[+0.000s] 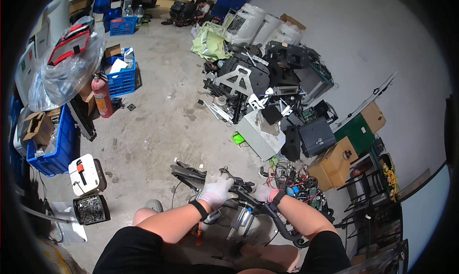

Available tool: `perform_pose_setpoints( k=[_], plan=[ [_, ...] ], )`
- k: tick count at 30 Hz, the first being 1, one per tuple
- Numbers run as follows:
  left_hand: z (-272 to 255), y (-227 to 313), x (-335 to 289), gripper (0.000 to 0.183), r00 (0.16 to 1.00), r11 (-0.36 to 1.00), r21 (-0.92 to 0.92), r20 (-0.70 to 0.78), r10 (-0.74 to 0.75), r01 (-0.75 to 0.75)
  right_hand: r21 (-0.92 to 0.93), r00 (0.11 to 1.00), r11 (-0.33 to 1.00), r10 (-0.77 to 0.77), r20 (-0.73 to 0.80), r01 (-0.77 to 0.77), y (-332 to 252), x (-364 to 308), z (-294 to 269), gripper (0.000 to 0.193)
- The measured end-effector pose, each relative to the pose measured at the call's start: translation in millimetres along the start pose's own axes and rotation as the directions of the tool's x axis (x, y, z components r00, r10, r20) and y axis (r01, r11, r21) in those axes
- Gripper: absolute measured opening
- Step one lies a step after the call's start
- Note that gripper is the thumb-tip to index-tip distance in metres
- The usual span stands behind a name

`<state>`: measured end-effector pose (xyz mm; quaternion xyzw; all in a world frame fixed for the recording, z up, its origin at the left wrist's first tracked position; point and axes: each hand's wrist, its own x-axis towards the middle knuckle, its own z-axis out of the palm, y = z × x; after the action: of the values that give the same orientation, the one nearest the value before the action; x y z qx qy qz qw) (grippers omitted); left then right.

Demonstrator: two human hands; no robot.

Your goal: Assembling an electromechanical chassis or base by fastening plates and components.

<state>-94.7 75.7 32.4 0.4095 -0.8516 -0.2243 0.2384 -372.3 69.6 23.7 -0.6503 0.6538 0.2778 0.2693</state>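
Note:
Both of my hands wear pale work gloves and dark wristbands. In front of my knees is a black frame assembly (pixel 245 195) with bars, cables and silver cylinders (pixel 239 222) on its underside. My left hand (pixel 217 191) is closed over its upper middle part. Just to the right, my right hand (pixel 263 193) grips the same assembly, its fingertips partly hidden. A flat black section (pixel 188 175) sticks out to the left, and a curved black tube (pixel 282 226) runs toward my right knee. Under the assembly, an orange-handled tool (pixel 198 236) is partly visible on the floor.
Tangled wires and circuit boards (pixel 299 183) lie at my right, beside a cardboard box (pixel 333 164). A large heap of dismantled parts (pixel 267 87) stands farther off. Left are a black tray of small metal pieces (pixel 89 209), blue crates (pixel 57 149) and a fire extinguisher (pixel 102 96).

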Motion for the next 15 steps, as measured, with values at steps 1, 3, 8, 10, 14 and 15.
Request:
perform_pose_setpoints(
  k=[1,3,8,10,14,15],
  plan=[
    [1,-1,-1,0.047,0.998,0.999,0.016,-0.052,0.03,-0.029,-0.006,1.0,1.0,-0.002,-0.004,0.002,-1,-2,-4,0.046],
    [-3,1,0,0.048,0.999,1.0,0.022,-0.032,0.013,-0.012,-0.105,0.997,0.991,-0.077,0.014,0.078,-8,-13,-15,0.044],
    [-3,-2,-2,0.047,1.0,0.999,-0.041,0.018,0.007,-0.006,0.139,0.962,0.954,-0.271,0.029,0.264,22,-26,-10,0.04],
    [-2,1,-4,0.047,1.0,1.0,-0.025,0.004,0.009,-0.008,0.203,0.944,0.922,-0.318,-0.092,0.33,32,-21,6,0.038],
    [1,2,-6,0.047,0.999,1.0,-0.008,-0.037,0.024,-0.024,0.245,0.941,0.917,-0.269,-0.206,0.315,34,-26,18,0.037],
    [0,1,-7,0.047,0.999,1.0,-0.007,-0.036,0.016,-0.016,0.057,0.95,0.96,-0.262,-0.173,0.275,14,-40,5,0.037]
  ],
)
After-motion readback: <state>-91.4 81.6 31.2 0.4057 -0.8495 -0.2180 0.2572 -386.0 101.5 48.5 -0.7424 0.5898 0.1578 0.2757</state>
